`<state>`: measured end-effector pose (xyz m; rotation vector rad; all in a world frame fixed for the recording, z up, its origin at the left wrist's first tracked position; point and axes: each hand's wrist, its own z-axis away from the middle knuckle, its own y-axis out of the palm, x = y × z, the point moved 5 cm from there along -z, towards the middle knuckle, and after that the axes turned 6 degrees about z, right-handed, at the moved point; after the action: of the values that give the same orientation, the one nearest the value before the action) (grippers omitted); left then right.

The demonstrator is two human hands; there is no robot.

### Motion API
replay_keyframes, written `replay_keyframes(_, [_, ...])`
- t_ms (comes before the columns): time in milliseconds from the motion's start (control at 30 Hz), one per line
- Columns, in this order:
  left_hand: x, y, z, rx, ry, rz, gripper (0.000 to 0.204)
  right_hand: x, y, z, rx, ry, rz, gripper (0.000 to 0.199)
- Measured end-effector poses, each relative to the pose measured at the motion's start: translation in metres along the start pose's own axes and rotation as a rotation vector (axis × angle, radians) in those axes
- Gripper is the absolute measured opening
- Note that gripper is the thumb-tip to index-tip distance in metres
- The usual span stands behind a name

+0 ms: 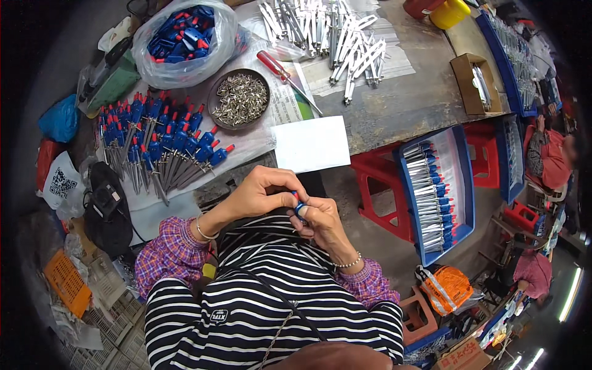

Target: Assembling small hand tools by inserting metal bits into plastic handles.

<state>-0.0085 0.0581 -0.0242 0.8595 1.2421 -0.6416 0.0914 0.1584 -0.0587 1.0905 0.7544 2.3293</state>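
Both hands meet in front of my lap around a small blue plastic piece with a red tip (300, 208), which the fingers mostly hide. My left hand (268, 192) is closed, thumb and forefinger pinching it at the red end. Below and to the right, my right hand (324, 225) grips the blue part with thumb and curled fingers. Just beyond the hands lies a white sheet (312, 144) at the table's edge. To the left, many blue-and-red pieces with long metal shanks (166, 139) are heaped on paper. A round bowl (213, 117) holds small metal fasteners.
A red-handled screwdriver (274, 65) lies behind the sheet. Farther back are a clear bag of blue pieces (231, 37) and a pile of metal strips (345, 37). Right of me, a blue tray (467, 185) of finished-looking pieces rests on a red stool (385, 197). Other people sit far right.
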Motion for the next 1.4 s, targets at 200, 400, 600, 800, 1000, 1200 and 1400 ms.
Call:
replay_keyframes(200, [0.000, -0.001, 0.000, 0.004, -0.008, -0.004, 0.012, -0.001, 0.001, 0.000, 0.008, -0.015, -0.014, 0.026])
replay_keyframes(400, [-0.001, -0.003, 0.001, -0.009, -0.024, 0.005, 0.013, 0.001, 0.002, -0.002, 0.015, -0.044, 0.008, 0.025])
replay_keyframes(600, [-0.010, -0.007, 0.005, -0.049, 0.018, -0.005, 0.012, 0.005, 0.007, -0.002, 0.003, -0.053, 0.114, 0.026])
replay_keyframes(800, [-0.016, -0.022, 0.011, -0.200, 0.088, 0.080, 0.011, 0.018, 0.024, 0.001, -0.005, -0.194, 0.211, 0.046])
replay_keyframes(1000, [0.004, -0.021, 0.022, -0.297, -0.037, 0.282, 0.030, 0.011, 0.017, -0.005, -0.123, -0.247, 0.269, 0.045])
replay_keyframes(1200, [0.005, -0.017, 0.035, -0.241, -0.150, 0.002, 0.026, 0.012, 0.033, -0.004, -0.140, -0.307, 0.455, 0.055])
replay_keyframes(1400, [-0.041, -0.067, 0.056, -0.431, 0.098, 0.251, 0.023, 0.012, 0.028, -0.005, -0.121, -0.469, 0.636, 0.045])
